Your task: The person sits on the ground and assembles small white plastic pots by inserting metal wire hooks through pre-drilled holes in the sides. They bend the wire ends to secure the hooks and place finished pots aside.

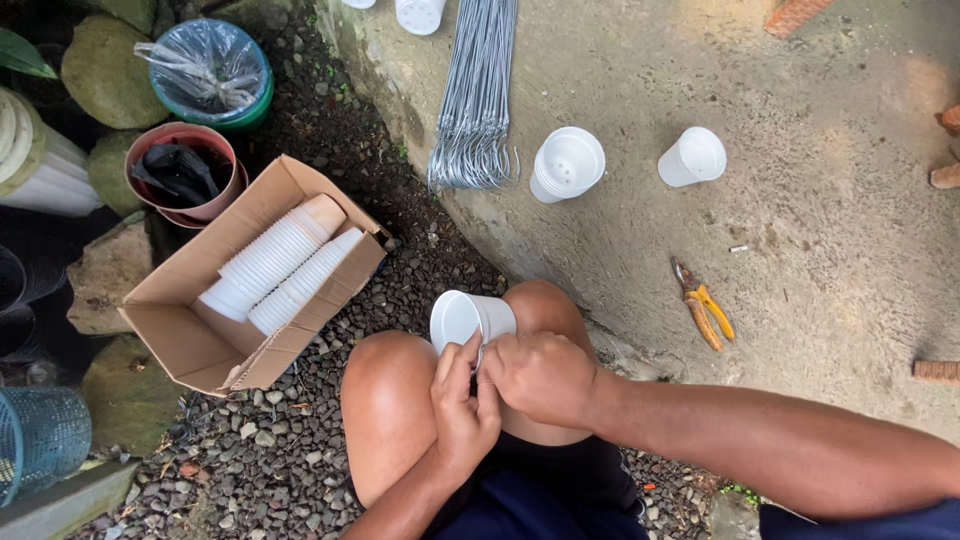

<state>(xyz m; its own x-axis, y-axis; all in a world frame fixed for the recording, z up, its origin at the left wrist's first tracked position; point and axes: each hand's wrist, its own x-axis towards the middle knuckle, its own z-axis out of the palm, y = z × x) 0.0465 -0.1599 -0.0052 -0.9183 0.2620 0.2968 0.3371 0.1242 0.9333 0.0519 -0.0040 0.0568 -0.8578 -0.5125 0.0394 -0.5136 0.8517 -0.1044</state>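
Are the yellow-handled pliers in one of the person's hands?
No, the yellow-handled pliers lie on the concrete floor, apart from both hands, which hold a white plastic pot.

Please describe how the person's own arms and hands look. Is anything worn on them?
Both forearms are bare, with no sleeves in view. The left hand and the right hand wear no gloves. I see no ring, watch or bracelet.

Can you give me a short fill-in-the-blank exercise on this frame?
1. Both hands, left hand and right hand, hold a white ____ above the knees.
2. The cardboard box holds stacks of white pots lying on ____.
3. The pliers on the concrete have ____ handles.

Missing: pot; their sides; yellow
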